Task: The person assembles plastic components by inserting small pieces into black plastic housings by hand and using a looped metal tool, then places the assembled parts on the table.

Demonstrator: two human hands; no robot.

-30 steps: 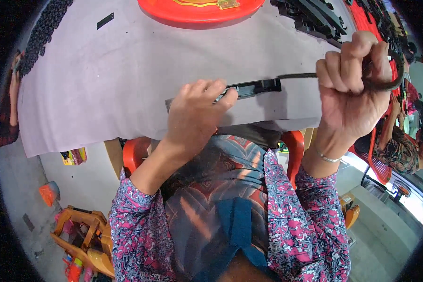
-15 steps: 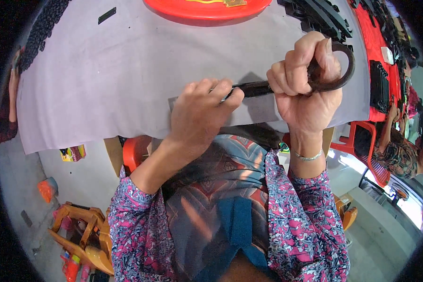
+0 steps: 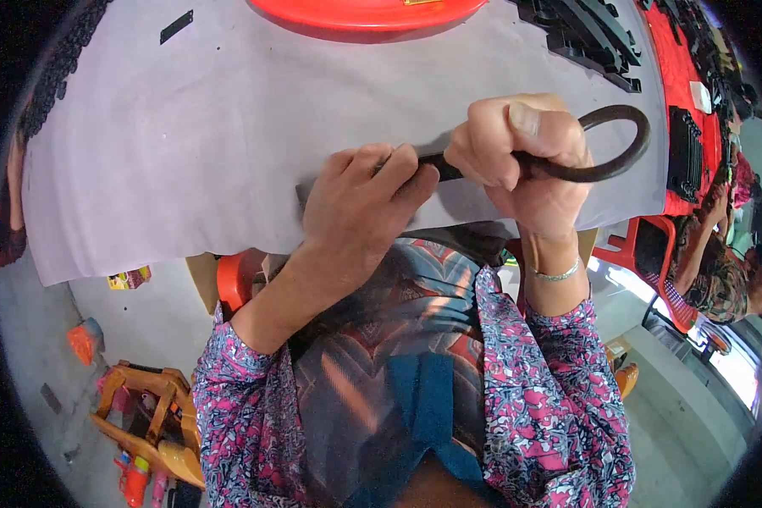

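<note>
My right hand [image 3: 525, 161] is closed around scissors with a large dark loop handle [image 3: 639, 140]. The loop sticks out past the hand on the right; the blades are hidden. Close by on the left, my left hand [image 3: 356, 199] is closed with bent fingers, back of the hand up. A narrow black piece [image 3: 438, 166] spans the gap between the hands, and its left end disappears under the left fingers. How it meets the scissors cannot be made out. Both hands are above the near part of the pale cloth-covered table [image 3: 178, 169].
A red basin [image 3: 364, 24] stands at the far edge. Black plastic strips [image 3: 584, 42] are heaped at far right, small black pieces [image 3: 55, 85] at far left. A flat black part [image 3: 176, 27] lies alone. Another person [image 3: 711, 271] sits at right beside a red chair [image 3: 643, 245].
My right hand has turned and shifted slightly left and down, closer to my left hand. The loop handle now lies more sideways. The left hand has hardly moved.
</note>
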